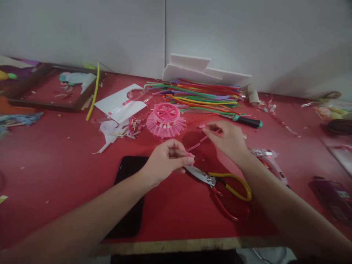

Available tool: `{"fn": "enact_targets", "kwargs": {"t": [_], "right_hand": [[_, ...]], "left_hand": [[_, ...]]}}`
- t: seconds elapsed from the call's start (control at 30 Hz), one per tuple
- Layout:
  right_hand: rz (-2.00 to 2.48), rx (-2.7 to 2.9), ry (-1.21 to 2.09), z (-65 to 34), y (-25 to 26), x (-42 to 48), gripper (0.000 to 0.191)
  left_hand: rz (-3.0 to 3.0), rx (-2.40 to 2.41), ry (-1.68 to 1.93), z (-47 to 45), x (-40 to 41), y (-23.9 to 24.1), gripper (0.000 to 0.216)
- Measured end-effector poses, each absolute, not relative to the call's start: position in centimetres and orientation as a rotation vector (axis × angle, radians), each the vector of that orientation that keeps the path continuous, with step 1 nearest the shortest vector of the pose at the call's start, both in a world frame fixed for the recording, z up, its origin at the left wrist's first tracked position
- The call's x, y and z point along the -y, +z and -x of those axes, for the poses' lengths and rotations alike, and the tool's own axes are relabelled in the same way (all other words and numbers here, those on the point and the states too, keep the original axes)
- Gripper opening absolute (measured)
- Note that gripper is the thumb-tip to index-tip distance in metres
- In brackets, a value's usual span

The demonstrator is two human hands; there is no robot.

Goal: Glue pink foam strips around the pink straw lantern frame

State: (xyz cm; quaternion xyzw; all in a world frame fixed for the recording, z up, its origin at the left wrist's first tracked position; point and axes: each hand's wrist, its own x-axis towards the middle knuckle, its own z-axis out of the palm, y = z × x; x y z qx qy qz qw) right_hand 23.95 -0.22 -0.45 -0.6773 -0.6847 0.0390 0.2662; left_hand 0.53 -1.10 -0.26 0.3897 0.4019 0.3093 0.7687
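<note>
My left hand (167, 161) is closed, pinching the near end of a thin pink straw (196, 145) that runs up and to the right. My right hand (227, 139) pinches the straw's far end, by a small pink piece (202, 126). Both hands hover over the red table (68, 165). Just under my left hand lie scissors (220, 183) with yellow and red handles, blades pointing left. Behind the hands stands a round pink straw craft (165, 121) shaped like a fringed wheel.
A pile of coloured straws (198, 93) lies at the back with white foam boards (198, 69). A black tablet (129, 194) lies front left, a pink glue gun (268, 161) right, a black-handled tool (246, 121), a wooden frame (52, 88) far left.
</note>
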Motion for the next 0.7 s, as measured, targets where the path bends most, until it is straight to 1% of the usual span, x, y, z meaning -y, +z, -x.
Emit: {"fn": "enact_targets", "kwargs": {"t": [0.17,0.43,0.53,0.7], "right_hand": [[2.007,1.961,-0.022,-23.2,-1.5,-2.8,0.029],[2.127,2.036,-0.043,-22.3,-2.0,-3.4,0.031],[2.132,2.034,-0.027,-22.4,-2.1,-3.4,0.028],[2.109,2.023,0.047,-22.9,-2.0,-3.7,0.018]], "left_hand": [[-0.858,-0.853,0.679,-0.5,1.1,-0.1,0.043],[-0.863,-0.831,0.674,-0.3,1.2,-0.3,0.040],[-0.846,-0.832,0.676,-0.4,1.2,-0.1,0.043],[-0.827,-0.840,0.675,-0.5,1.1,0.1,0.043]]}}
